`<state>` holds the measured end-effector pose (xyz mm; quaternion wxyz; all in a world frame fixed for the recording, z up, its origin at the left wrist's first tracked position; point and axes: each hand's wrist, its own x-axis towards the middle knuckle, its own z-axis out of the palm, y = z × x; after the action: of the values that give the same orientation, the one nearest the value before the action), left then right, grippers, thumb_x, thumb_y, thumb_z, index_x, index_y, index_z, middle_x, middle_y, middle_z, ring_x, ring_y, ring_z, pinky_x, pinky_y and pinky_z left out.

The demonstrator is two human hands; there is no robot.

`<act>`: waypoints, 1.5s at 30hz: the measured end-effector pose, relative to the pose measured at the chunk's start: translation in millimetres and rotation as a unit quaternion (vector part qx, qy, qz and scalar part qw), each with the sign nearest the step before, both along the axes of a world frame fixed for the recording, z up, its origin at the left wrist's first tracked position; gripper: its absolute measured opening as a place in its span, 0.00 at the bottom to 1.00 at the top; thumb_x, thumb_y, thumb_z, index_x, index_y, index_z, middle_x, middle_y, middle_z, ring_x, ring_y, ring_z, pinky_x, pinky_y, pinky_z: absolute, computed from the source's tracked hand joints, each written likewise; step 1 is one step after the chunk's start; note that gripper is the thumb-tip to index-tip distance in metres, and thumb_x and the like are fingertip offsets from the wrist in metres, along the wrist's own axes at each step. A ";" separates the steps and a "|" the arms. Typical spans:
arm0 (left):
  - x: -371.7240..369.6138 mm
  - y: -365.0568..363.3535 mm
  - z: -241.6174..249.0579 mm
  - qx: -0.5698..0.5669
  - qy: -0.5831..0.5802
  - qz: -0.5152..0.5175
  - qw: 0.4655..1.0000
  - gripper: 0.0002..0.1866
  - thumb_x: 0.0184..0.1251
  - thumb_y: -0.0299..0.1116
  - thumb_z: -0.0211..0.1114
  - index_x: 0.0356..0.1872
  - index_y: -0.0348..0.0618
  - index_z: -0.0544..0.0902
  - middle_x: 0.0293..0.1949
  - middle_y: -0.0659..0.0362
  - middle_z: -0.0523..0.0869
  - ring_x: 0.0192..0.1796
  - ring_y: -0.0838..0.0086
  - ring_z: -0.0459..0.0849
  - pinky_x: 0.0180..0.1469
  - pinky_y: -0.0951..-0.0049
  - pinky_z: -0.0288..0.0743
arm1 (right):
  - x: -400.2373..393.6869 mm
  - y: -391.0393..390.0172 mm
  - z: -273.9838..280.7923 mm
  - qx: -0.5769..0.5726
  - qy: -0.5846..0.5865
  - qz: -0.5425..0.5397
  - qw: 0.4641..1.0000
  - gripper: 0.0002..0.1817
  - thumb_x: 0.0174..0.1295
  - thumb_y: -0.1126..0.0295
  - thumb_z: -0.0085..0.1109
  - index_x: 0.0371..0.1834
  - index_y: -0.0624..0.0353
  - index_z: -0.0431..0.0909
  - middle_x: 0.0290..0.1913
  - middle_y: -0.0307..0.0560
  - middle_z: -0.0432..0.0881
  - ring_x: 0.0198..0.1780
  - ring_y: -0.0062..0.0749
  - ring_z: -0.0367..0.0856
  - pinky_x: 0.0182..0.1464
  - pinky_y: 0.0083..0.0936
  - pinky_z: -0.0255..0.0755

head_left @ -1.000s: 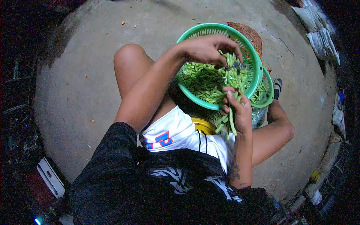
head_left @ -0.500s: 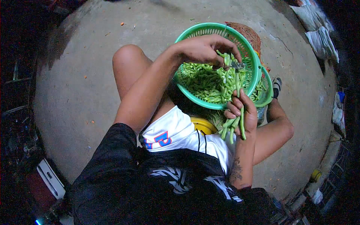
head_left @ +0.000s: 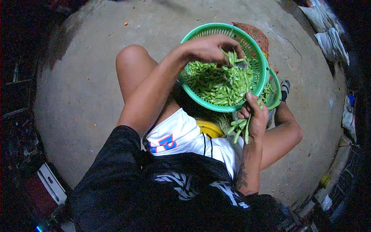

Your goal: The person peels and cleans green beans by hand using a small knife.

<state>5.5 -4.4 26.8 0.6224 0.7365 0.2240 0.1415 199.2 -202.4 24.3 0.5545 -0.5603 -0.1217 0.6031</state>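
My left hand (head_left: 208,48) hovers over a green plastic basket (head_left: 188,36) heaped with cut green beans (head_left: 218,83). Its fingers pinch a small metal blade (head_left: 242,64) just above the pile. My right hand (head_left: 256,116) is at the basket's near rim, closed around a bunch of long green beans (head_left: 241,128) whose ends hang down toward my lap. The two hands are apart, the basket rim between them.
A second green basket (head_left: 276,91) with beans sits behind the first, and a brown woven basket (head_left: 253,34) lies beyond. A yellow container (head_left: 208,129) is by my lap. My knees (head_left: 131,58) flank the baskets on the concrete floor (head_left: 85,89). Sacks (head_left: 330,40) lie far right.
My right hand has pulled the bean bunch down from the blade to the basket's near rim. The left hand has stayed over the pile, shifting slightly up.
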 end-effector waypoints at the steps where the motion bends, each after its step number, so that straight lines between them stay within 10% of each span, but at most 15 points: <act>1: 4.1 -3.0 -3.7 0.046 -0.011 -0.012 0.999 0.23 0.56 0.20 0.66 0.57 0.39 0.83 0.51 0.56 0.86 0.54 0.70 0.83 0.60 0.68 0.76 | -0.8 1.1 -0.6 0.001 0.000 -0.001 1.000 0.11 0.68 0.67 0.69 0.42 0.63 0.79 0.23 0.34 0.67 0.19 0.18 0.64 0.21 0.19 0.62; 45: 16.9 -20.4 3.2 0.015 -0.039 -0.052 0.998 0.24 0.51 0.23 0.69 0.53 0.36 0.83 0.43 0.55 0.89 0.46 0.71 0.85 0.50 0.68 0.79 | 0.1 10.3 -5.2 0.029 0.235 0.023 0.971 0.09 0.77 0.66 0.55 0.46 0.60 0.78 0.22 0.28 0.65 0.21 0.13 0.61 0.23 0.16 0.59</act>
<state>22.4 -24.7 30.0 0.6257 0.7505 0.1594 0.1409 199.3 -192.1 19.1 0.5693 -0.3841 -0.0182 0.7267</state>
